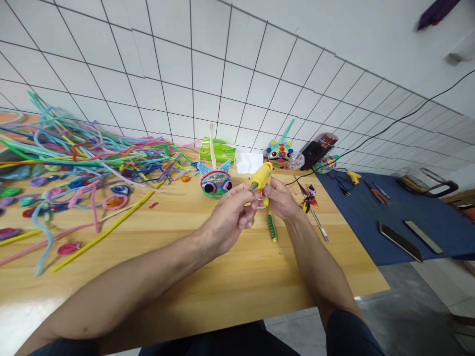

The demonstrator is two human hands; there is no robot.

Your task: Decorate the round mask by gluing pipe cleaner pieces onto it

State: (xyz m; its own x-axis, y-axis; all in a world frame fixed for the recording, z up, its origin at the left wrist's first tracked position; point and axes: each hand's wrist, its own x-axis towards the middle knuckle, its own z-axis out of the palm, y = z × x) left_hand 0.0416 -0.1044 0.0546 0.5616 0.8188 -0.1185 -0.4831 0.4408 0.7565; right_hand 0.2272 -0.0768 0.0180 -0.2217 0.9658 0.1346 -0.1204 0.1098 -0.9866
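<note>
A yellow hot glue gun [261,176] is in my right hand [282,199], its grey nozzle pointing left toward my left hand. My left hand [237,210] is closed, thumb and forefinger pinched close to the nozzle. What they pinch is mostly hidden; a bit of orange and something clear show between the hands. Just behind my left hand sits a craft animal head [215,182] with blue ears, pink-and-black eyes and a wooden stick rising behind it. Below my right hand lies a tool with a green and yellow handle [272,226], its upper end hidden.
Many pipe cleaners [111,148] and coiled pieces [116,201] cover the table's left side. Along the wall stand a green packet [218,150] and another craft head [279,154]. A craft knife [319,225] lies to the right. A blue cloth [356,212] holds a phone [400,241] and a glass kettle [423,184].
</note>
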